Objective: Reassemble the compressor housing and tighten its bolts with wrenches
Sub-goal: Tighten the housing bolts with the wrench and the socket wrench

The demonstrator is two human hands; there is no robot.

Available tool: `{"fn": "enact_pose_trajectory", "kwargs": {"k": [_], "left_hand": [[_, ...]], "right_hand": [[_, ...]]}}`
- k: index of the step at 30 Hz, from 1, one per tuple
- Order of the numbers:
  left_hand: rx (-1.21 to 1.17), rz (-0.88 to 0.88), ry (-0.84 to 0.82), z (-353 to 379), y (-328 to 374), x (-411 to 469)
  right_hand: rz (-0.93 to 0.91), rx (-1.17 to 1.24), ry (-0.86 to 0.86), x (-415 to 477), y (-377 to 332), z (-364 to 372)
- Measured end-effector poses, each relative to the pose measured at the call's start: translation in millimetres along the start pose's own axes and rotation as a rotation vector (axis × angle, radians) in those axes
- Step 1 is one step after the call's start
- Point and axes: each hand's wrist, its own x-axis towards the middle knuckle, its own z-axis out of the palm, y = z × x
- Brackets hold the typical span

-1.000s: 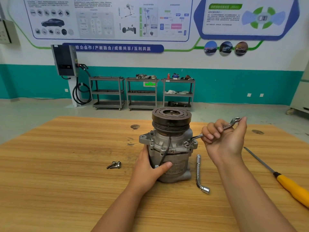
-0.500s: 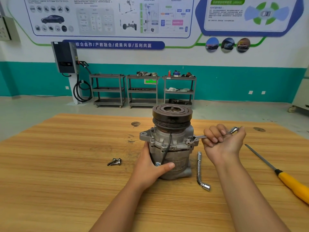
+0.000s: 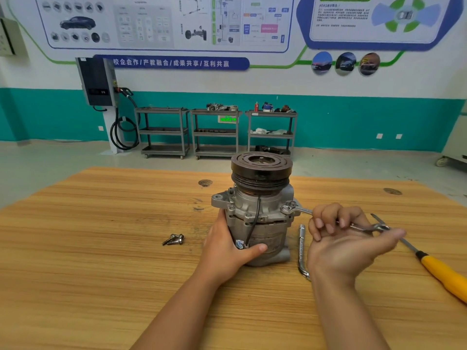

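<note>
The grey compressor (image 3: 262,218) stands upright on the wooden table (image 3: 101,261), its dark pulley on top. My left hand (image 3: 227,251) grips the lower housing from the left, thumb across the front. A silver ring wrench (image 3: 298,210) sits with its ring end on a bolt at the housing's right flange. My right hand (image 3: 348,238) holds the wrench's handle, palm up, fingers curled over the shaft. Two loose bolts (image 3: 174,239) lie on the table to the left of the compressor.
An L-shaped socket wrench (image 3: 302,248) lies just right of the compressor's base. A yellow-handled screwdriver (image 3: 439,271) lies at the right edge. Grey shelf carts (image 3: 214,132) and a wall charger (image 3: 98,82) stand far behind the table.
My right hand has swung the wrench handle down and toward me, turning it about the bolt on the right flange. My left hand stays on the housing.
</note>
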Motion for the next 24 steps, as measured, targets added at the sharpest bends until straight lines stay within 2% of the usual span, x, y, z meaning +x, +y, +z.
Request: {"fn": "enact_pose_trajectory", "kwargs": {"k": [4,8,12,15,17,20,21,24], "left_hand": [[0.007,-0.006,0.012,3,0,0],[0.021,-0.002,0.030,3,4,-2],[0.021,-0.073,-0.024,2,-3,0],[0.086,-0.191,-0.106,4,-12,-7],[0.058,-0.182,-0.005,5,-9,-5],[0.108,-0.018,-0.056,4,-2,0],[0.087,0.007,-0.044,2,1,1],[-0.007,0.001,-0.008,-1,1,0]], "right_hand": [[-0.145,-0.129,-0.179,-25,8,5],[-0.365,-0.384,-0.357,-38,18,5],[-0.579,-0.925,-0.663,-45,30,9],[-0.559,-1.206,-0.722,-50,42,21],[-0.477,-1.142,-0.739,-48,40,29],[-0.449,-0.870,-0.830,-37,20,36],[-0.388,-0.746,-0.817,-31,11,38],[-0.128,-0.415,-0.604,-4,-15,43]]}}
